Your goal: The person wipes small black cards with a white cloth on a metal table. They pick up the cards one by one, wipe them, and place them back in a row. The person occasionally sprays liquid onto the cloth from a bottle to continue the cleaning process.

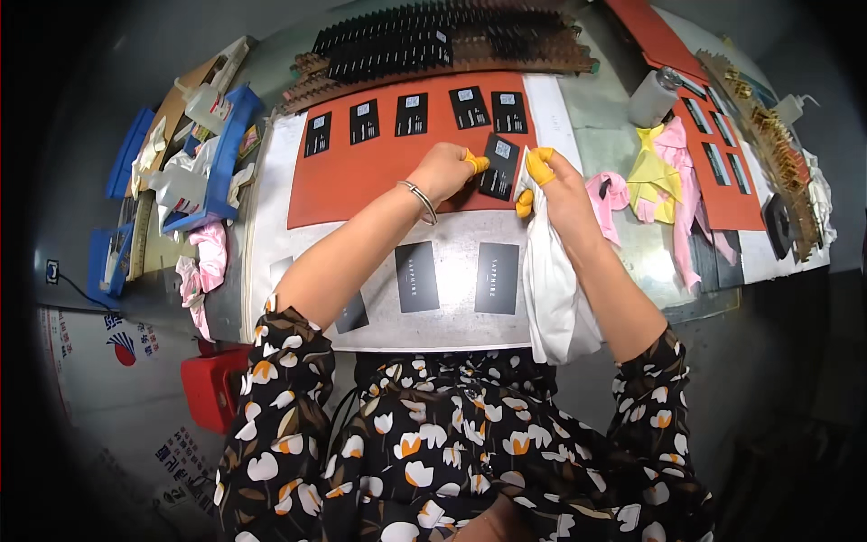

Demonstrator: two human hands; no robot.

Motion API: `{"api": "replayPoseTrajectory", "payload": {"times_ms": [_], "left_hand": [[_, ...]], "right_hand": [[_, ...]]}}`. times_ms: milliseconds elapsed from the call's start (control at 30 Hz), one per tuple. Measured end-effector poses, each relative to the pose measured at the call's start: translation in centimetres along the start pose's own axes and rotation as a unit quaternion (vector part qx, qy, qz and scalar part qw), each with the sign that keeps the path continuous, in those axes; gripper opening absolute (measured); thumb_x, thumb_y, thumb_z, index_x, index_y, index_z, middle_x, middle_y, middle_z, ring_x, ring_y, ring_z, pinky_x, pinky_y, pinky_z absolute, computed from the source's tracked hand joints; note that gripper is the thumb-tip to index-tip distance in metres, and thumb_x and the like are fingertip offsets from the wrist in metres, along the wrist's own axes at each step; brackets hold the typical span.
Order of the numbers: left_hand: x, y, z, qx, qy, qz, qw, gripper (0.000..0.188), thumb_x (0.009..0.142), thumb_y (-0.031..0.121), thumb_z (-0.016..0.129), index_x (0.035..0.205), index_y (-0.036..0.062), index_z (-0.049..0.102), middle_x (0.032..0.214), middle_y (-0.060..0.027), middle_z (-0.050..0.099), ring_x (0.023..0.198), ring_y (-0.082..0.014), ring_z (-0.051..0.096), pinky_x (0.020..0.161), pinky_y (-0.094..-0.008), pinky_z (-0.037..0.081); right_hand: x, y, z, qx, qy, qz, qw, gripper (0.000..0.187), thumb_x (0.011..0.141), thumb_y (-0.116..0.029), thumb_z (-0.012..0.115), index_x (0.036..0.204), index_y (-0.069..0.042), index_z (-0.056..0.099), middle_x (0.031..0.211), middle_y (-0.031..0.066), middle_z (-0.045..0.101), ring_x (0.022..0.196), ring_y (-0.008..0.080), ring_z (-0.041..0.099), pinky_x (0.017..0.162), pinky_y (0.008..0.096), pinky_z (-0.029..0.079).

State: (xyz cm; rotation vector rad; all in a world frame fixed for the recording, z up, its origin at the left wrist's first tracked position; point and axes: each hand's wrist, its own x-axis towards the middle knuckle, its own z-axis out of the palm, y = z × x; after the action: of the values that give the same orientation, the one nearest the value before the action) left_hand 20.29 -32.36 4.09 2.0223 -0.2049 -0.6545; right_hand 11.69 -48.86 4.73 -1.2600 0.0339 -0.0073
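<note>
My left hand (445,173), with yellow finger covers on its fingertips, grips the left edge of a small black card (500,155) that has a pale square code and white print. The card is slightly tilted over the orange mat (361,188). My right hand (567,197), also in yellow finger covers, pinches a white cloth (553,294) right beside the card's right edge; the cloth hangs down toward my lap. Several similar black cards, such as the middle one (412,115), lie in a row along the mat's far side. Nearer to me are dark grey cards (417,276) on the white surface.
Behind the mat, a toothed rack (433,77) holds many black cards. Blue trays (221,154) with white bottles stand at left. To the right are a bottle (654,98), yellow cloth (656,176), pink cloths (675,149) and another orange mat (736,210) with cards.
</note>
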Motion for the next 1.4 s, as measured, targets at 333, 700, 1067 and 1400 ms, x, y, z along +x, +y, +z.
{"api": "replayPoseTrajectory", "payload": {"times_ms": [333,700,1067,1400], "left_hand": [[-6.8,2.1,6.0,-0.388,-0.059,-0.052,0.918,0.015,0.086,0.014,0.056,0.077,0.0022,0.058,0.064,-0.0066,0.059,0.048,-0.0120,0.056,0.039,-0.0200,0.043],[-10.1,3.4,10.0,0.324,0.086,0.282,0.899,0.019,0.059,0.025,0.062,0.059,0.0057,0.062,0.056,-0.0193,0.057,0.054,-0.0346,0.058,0.051,-0.0427,0.045],[-7.3,-0.4,1.9,0.084,0.172,0.217,0.957,0.019,0.076,0.026,0.060,0.080,0.0079,0.062,0.077,-0.0107,0.062,0.073,-0.0291,0.060,0.066,-0.0383,0.048],[-2.2,-12.5,-24.1,0.168,0.296,-0.089,0.936,0.041,0.081,0.034,0.055,0.096,-0.0035,0.062,0.089,-0.0216,0.063,0.085,-0.0333,0.062,0.077,-0.0363,0.047]], "right_hand": [[-7.7,2.2,-1.2,-0.407,0.188,-0.335,0.828,0.019,0.081,-0.010,0.061,0.092,0.004,0.053,0.076,0.0170,0.059,0.064,0.0308,0.060,0.056,0.0346,0.047],[-16.9,-3.6,-1.3,-0.205,0.054,-0.147,0.966,0.021,0.077,-0.011,0.066,0.091,0.000,0.055,0.075,0.0038,0.058,0.061,0.0105,0.054,0.055,0.0247,0.044],[-5.2,-7.8,-1.5,0.226,-0.199,-0.024,0.953,0.045,0.089,-0.035,0.039,0.108,0.005,0.046,0.096,0.0196,0.055,0.082,0.0348,0.056,0.075,0.0436,0.047],[16.0,6.7,19.0,0.060,-0.171,0.048,0.982,0.023,0.093,-0.023,0.043,0.098,-0.003,0.052,0.075,0.0064,0.058,0.061,0.0136,0.056,0.055,0.0253,0.046]]}}
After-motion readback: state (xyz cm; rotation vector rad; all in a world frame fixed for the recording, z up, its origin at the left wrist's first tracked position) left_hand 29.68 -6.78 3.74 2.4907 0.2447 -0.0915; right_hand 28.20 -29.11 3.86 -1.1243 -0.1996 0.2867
